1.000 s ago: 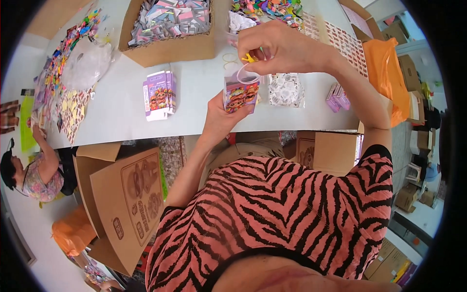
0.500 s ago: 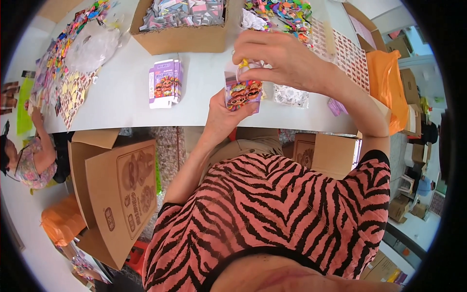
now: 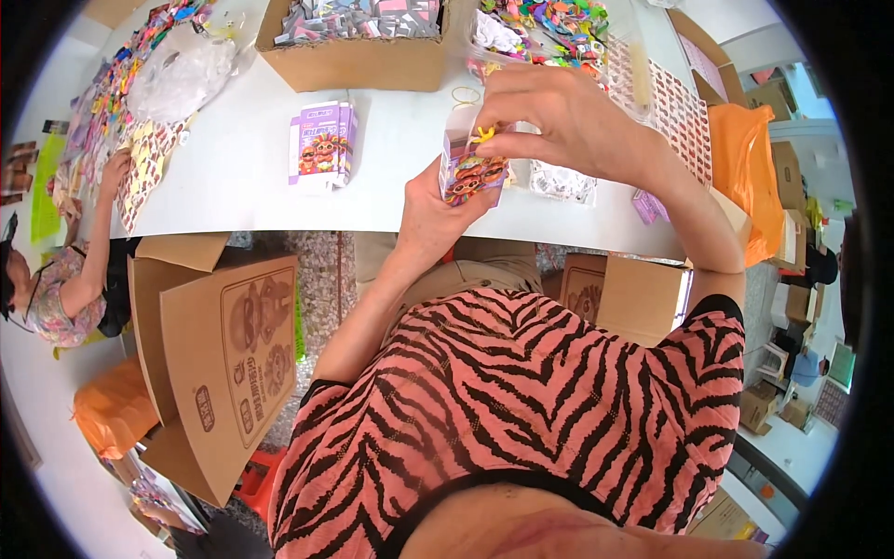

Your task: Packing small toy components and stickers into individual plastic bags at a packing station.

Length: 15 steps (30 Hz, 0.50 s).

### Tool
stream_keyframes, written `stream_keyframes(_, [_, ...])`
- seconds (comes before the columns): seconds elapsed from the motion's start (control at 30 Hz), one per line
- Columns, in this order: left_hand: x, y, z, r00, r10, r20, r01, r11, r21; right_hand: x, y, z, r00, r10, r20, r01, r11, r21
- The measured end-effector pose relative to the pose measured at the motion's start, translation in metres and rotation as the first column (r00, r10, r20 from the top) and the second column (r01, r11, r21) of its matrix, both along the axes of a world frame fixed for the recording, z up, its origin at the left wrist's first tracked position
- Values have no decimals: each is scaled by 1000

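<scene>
My left hand [image 3: 430,216] grips a small purple printed carton [image 3: 470,166] from below, holding it upright above the white table's [image 3: 242,177] near edge. My right hand [image 3: 559,121] hovers over the carton's open top, its fingertips pinching a small yellow toy piece [image 3: 481,135] at the opening. A pile of colourful small toys [image 3: 549,20] lies on the table just beyond my right hand.
Finished purple cartons [image 3: 321,146] lie left of my hands. A cardboard box [image 3: 358,42] of flat cartons stands at the back. Printed sheets [image 3: 675,102] and an orange bag [image 3: 745,177] lie right. Another person [image 3: 65,279] works at far left; a big open cardboard box [image 3: 219,363] stands on the floor.
The carton and both hands have stayed together while the view shifted; my right fingers have brought the yellow piece down to the carton's open top.
</scene>
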<state>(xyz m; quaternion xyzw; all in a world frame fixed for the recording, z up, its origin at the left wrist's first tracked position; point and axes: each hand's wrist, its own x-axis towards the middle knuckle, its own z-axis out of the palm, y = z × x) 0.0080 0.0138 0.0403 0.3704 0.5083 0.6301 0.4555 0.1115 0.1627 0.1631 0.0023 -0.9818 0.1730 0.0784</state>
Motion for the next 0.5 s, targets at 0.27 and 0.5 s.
stream_keyframes(0.27, [-3, -1, 0, 998, 35, -61, -34, 999, 26, 4, -1, -9, 992, -60, -114, 51, 995, -82])
stream_keyframes(0.5, [-2, 2, -1, 995, 53, -89, -51, 998, 21, 5, -10, -10, 976, -38, 216, 79, 979, -186])
